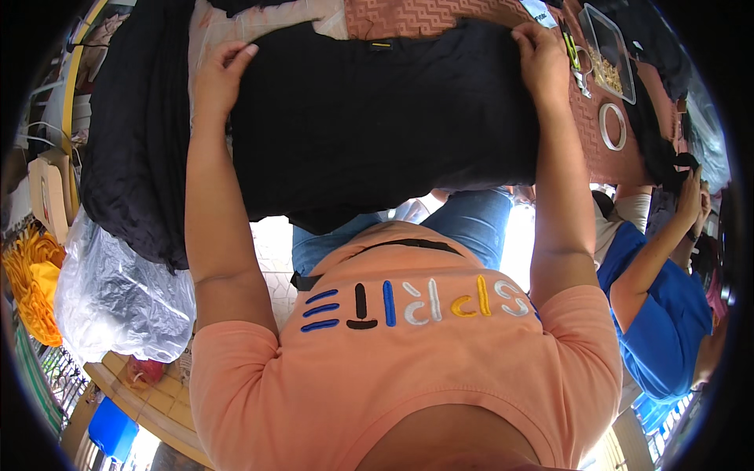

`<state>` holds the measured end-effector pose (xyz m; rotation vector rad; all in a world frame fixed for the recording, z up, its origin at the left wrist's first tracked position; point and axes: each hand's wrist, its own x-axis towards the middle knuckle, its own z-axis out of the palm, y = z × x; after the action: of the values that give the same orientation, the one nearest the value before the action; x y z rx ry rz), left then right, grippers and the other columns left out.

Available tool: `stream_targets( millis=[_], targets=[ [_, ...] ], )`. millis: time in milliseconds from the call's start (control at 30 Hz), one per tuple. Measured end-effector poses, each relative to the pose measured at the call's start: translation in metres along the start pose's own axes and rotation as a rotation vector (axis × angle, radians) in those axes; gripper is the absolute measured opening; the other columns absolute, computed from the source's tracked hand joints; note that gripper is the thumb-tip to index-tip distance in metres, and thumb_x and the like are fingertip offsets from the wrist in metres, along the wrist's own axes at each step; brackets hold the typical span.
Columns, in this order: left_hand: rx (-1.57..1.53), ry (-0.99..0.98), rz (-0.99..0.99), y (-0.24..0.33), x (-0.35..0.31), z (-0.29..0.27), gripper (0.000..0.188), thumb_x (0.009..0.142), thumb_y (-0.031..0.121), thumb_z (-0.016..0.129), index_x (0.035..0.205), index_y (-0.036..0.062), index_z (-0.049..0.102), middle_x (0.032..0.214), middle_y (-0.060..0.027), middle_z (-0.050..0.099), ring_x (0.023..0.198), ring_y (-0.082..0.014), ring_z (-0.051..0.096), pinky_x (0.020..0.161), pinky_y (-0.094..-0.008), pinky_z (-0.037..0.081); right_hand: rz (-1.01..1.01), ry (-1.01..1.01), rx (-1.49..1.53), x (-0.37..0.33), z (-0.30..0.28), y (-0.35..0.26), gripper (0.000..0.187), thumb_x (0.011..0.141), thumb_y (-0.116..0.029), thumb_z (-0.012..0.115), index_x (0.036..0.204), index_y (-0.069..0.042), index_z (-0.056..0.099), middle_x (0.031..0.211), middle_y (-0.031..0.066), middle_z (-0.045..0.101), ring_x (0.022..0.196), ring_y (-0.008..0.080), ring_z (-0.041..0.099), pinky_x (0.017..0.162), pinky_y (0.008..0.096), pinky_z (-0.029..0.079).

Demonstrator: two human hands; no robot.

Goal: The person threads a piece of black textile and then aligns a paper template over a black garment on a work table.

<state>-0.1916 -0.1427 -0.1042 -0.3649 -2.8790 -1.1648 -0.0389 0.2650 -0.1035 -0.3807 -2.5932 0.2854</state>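
Note:
A black shirt (385,118) is spread between my hands, its neckline at the far side with a small label (381,45) at the middle. My left hand (218,77) pinches the garment's far left shoulder corner, thumb on top. At the far right corner my right hand (543,67) pinches the other shoulder, thumb bent over the edge. The upper part lies over the table, while the lower edge hangs down in folds above my lap.
More black fabric (137,141) drapes at the left, above a clear plastic bag (126,290). On the brown-covered table (597,161) at right lie a tape roll (613,127), scissors (580,63) and a clear container (609,55). A person in blue (660,314) works at far right.

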Motion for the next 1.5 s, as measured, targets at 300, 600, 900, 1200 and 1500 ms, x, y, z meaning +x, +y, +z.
stream_targets(
  millis=[300, 600, 900, 1200, 1500],
  targets=[
    [-0.478, 0.097, 0.081, -0.004, 0.036, -0.02, 0.019, 0.08, 0.02, 0.07, 0.09, 0.0041, 0.067, 0.082, -0.0006, 0.065, 0.076, -0.0071, 0.057, 0.071, -0.0199, 0.043, -0.016, 0.15, 0.059, 0.038, -0.025, -0.047, 0.007, 0.079, -0.006, 0.061, 0.083, -0.001, 0.059, 0.076, 0.0132, 0.062, 0.077, 0.0271, 0.06, 0.072, 0.0352, 0.045],
    [-0.147, -0.074, 0.012, -0.033, 0.037, -0.009, 0.026, 0.086, 0.03, 0.06, 0.1, 0.01, 0.068, 0.089, -0.0037, 0.068, 0.084, -0.0115, 0.061, 0.077, -0.0241, 0.045, -0.025, 0.047, -0.028, 0.019, 0.037, 0.001, 0.017, 0.082, -0.028, 0.062, 0.093, -0.016, 0.065, 0.096, 0.0051, 0.063, 0.096, 0.0294, 0.055, 0.085, 0.0421, 0.041],
    [0.068, 0.123, 0.23, 0.013, 0.017, 0.004, 0.022, 0.08, 0.03, 0.065, 0.096, 0.0156, 0.069, 0.083, -0.0084, 0.067, 0.078, -0.0174, 0.063, 0.069, -0.0287, 0.047, -0.052, 0.114, -0.02, 0.017, 0.04, 0.005, 0.013, 0.081, -0.027, 0.062, 0.087, -0.017, 0.065, 0.091, 0.0038, 0.063, 0.091, 0.0276, 0.056, 0.083, 0.0406, 0.041],
    [0.154, 0.188, -0.052, -0.003, 0.005, -0.028, 0.028, 0.078, 0.037, 0.066, 0.094, 0.0136, 0.07, 0.079, -0.0047, 0.067, 0.074, -0.0152, 0.063, 0.069, -0.029, 0.047, -0.036, 0.108, -0.005, 0.017, 0.037, 0.001, 0.013, 0.081, -0.027, 0.062, 0.087, -0.016, 0.066, 0.091, 0.0054, 0.063, 0.09, 0.0298, 0.056, 0.079, 0.042, 0.043],
    [0.208, -0.176, -0.435, 0.006, -0.008, -0.035, 0.046, 0.073, 0.051, 0.066, 0.084, 0.0062, 0.071, 0.077, -0.0065, 0.066, 0.07, -0.0155, 0.06, 0.069, -0.0287, 0.045, -0.062, 0.115, -0.01, 0.016, 0.037, 0.005, 0.014, 0.081, -0.027, 0.063, 0.086, -0.015, 0.066, 0.089, 0.007, 0.063, 0.087, 0.0315, 0.057, 0.077, 0.0418, 0.044]
  ],
)
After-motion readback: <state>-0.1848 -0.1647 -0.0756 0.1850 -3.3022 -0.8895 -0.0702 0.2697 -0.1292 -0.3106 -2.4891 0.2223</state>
